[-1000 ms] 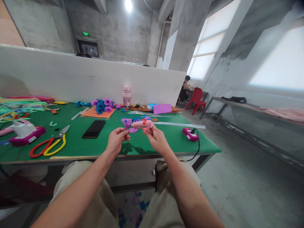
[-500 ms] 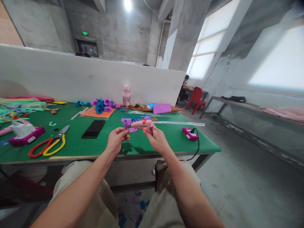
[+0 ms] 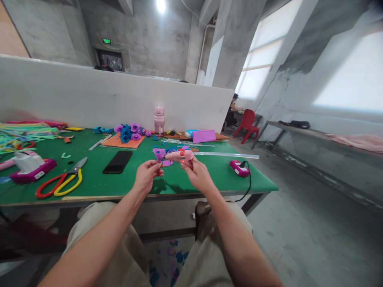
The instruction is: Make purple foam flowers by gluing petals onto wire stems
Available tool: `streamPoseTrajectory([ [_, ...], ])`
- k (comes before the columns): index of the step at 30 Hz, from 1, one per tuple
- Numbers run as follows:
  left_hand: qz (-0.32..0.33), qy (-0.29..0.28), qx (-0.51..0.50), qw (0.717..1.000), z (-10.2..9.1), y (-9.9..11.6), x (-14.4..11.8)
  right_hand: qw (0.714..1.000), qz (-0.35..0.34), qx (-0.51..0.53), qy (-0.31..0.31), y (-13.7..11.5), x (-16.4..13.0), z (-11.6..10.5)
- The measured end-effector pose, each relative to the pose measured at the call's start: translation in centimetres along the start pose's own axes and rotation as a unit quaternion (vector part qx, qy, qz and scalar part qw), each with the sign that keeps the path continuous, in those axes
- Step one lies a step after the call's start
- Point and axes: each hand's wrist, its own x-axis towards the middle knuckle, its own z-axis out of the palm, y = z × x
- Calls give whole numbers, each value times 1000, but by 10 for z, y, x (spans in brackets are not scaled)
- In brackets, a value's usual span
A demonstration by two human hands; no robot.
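In my right hand is a pink hot glue gun, its nozzle pointing left. A long clear glue stick runs out of its back to the right, and a small red light glows on it. My left hand pinches a purple paper flower with a dark blue part, low down at its base. A thin stem seems to hang below those fingers. The nozzle is right beside the flower; whether they touch I cannot tell. Purple and blue paper scraps lie on the table behind the gun.
On the green table lie scissors, a phone and finished paper flowers. A pink bottle stands by the white partition. A magenta power block with a cable sits right; pipe cleaners lie left.
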Motion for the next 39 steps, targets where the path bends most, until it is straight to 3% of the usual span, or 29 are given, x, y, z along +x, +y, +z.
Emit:
streamPoseTrajectory([
  [20,3,-4,0,1000,-1,-2,1,1000,-8,-13,3,0,0,2],
  [29,-25,-17,-22,999,-1,-2,3,993,73,89,9,2,1,-11],
  [39,-49,-48,-46,997,-3,-5,5,1000,13,23,10,-3,-2,5],
])
